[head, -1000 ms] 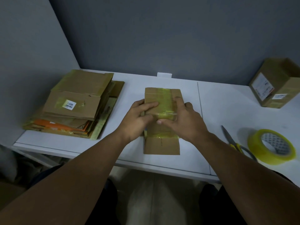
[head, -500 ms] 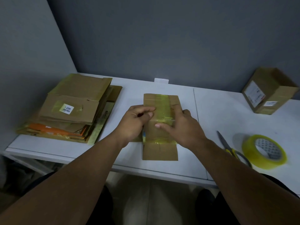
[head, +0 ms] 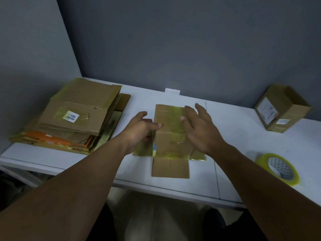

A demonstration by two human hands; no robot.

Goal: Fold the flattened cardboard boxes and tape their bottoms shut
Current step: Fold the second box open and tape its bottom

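Note:
A small cardboard box (head: 169,136), flattened and wrapped in yellowish tape, lies mid-table with one flap toward me and side flaps spread out. My left hand (head: 140,129) holds its left edge, thumb on top and lower fingers curled at the side. Over the box's right side is my right hand (head: 199,131), fingers spread and straight and holding nothing. A roll of yellow tape (head: 278,168) lies flat at the right.
A stack of flattened boxes (head: 74,117) fills the table's left end beside the grey wall. An assembled box (head: 283,108), open end up, stands at the back right. The white table (head: 234,136) ends near my body.
My right hand has opened and come off the top of the box, fingers spreading. My left hand slid from the top to the left edge. The camera moved closer.

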